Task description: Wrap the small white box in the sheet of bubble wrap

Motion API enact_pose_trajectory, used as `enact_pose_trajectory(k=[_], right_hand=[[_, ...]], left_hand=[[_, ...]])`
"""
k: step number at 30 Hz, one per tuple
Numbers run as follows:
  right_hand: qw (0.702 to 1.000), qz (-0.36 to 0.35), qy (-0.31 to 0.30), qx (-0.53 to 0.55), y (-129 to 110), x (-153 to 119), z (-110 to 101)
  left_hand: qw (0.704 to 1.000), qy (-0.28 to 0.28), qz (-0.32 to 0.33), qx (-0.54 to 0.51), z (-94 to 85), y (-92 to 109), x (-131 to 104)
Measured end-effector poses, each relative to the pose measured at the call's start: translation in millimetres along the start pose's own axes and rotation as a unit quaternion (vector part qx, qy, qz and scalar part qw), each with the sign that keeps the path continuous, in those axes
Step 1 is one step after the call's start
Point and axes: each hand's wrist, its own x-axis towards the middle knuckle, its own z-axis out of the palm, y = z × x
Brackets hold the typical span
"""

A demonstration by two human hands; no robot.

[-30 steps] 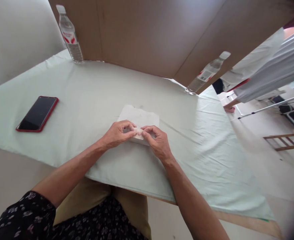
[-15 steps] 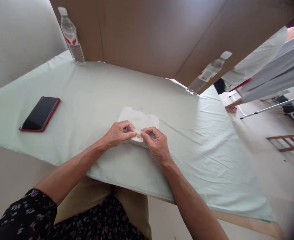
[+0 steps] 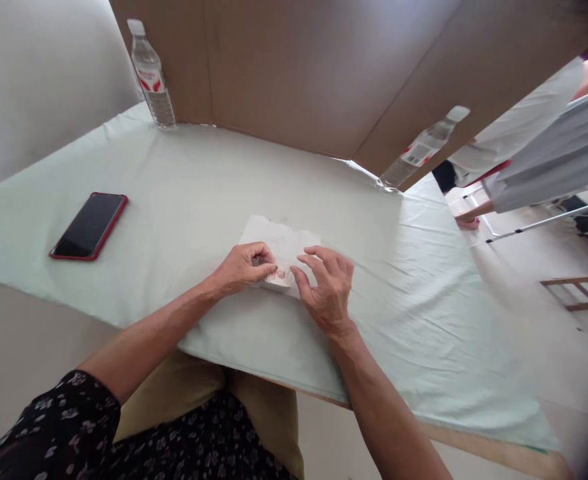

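A small whitish piece (image 3: 282,276) with reddish marks, thin like paper or a packet, is pinched at its left edge by the thumb and forefinger of my left hand (image 3: 247,268). Just to its right, my right hand (image 3: 326,283) is open, thumb and fingers apart with nothing between them. Beneath both hands lies a white sheet of paper (image 3: 269,233) with an uneven far edge. My left fingers partly hide the small piece, so its exact kind is unclear.
A phone in a red case (image 3: 90,225) lies on the pale green tablecloth (image 3: 194,180) at left. Water bottles stand at back left (image 3: 155,87) and lean at back right (image 3: 419,155) by a brown cardboard panel (image 3: 294,73). Another person's legs (image 3: 549,147) show beyond the table.
My right hand has let go of the small piece and opened, moving slightly right. The left hand keeps its pinch. The view has shifted a little.
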Motion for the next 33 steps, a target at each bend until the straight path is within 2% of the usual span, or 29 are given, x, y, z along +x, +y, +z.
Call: enact_pose_trajectory(k=[1,3,6,9,14,21,26,30,33], right_hand=[[0.999,-0.042,0.016,-0.030,-3,1,-4],[0.993,-0.102,0.008,-0.050,-9,1,-9],[0.985,-0.149,-0.072,-0.044,-15,0,-9],[0.978,-0.157,-0.125,-0.058,-16,-1,-4],[0.972,-0.145,-0.155,-0.098,-17,-1,-1],[0.960,-0.159,-0.167,-0.158,-23,0,2],[0.958,-0.149,-0.183,-0.162,-27,0,4],[0.959,-0.147,-0.186,-0.154,-28,1,4],[0.960,-0.148,-0.182,-0.150,-27,0,4]], left_hand=[[1.000,0.001,0.005,0.003,0.1,-1,0],[1.000,0.002,0.018,0.010,0.4,-3,1],[0.999,0.002,0.034,0.021,0.8,-4,2],[0.999,0.003,0.037,0.029,-2.2,-3,2],[0.998,-0.025,0.040,0.044,-18.4,3,-1],[0.975,-0.015,-0.048,0.216,-31.6,6,-8],[0.937,0.040,-0.089,0.334,-39.7,8,-12],[0.941,0.029,-0.123,0.314,-44.2,6,-14],[0.960,0.015,-0.191,0.203,-41.6,4,-14]])
